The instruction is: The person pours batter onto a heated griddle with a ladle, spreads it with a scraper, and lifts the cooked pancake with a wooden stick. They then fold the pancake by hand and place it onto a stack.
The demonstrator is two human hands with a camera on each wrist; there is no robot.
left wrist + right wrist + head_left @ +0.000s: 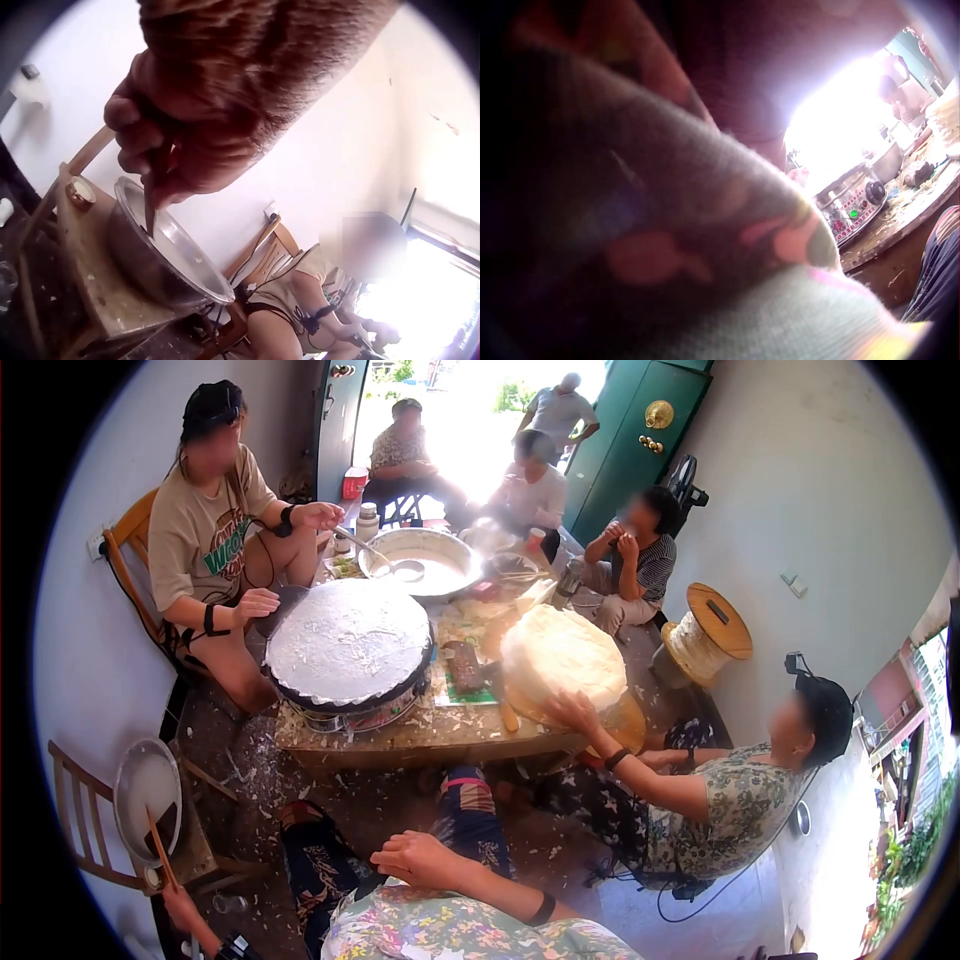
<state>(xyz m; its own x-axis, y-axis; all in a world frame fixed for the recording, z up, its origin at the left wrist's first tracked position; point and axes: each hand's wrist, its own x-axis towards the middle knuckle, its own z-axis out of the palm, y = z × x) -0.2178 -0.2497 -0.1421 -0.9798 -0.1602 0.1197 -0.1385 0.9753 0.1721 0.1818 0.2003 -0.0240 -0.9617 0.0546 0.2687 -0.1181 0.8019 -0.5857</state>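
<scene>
At the lower left of the head view my left hand [185, 916] grips a thin wooden stick [160, 848], which slants down into a metal basin [127, 800]. Pale liquid or batter lies in the basin, with a dark patch beside the stick. From the left wrist, my left hand [191, 112] shows its fingers curled round the stick [152, 201] above the basin [146, 259]. My right hand [425, 859] lies over my lap with loosely bent fingers and nothing in it. Floral cloth fills most of the right wrist view, hiding that hand.
The basin stands on a wooden chair [79, 251]. Ahead, a low table [400, 752] bears a round griddle covered by a white sheet [350, 640], a batter pan [420, 545] and a stack of pale flat sheets [570, 660]. Several people sit around it; one at the right [755, 790] touches the stack.
</scene>
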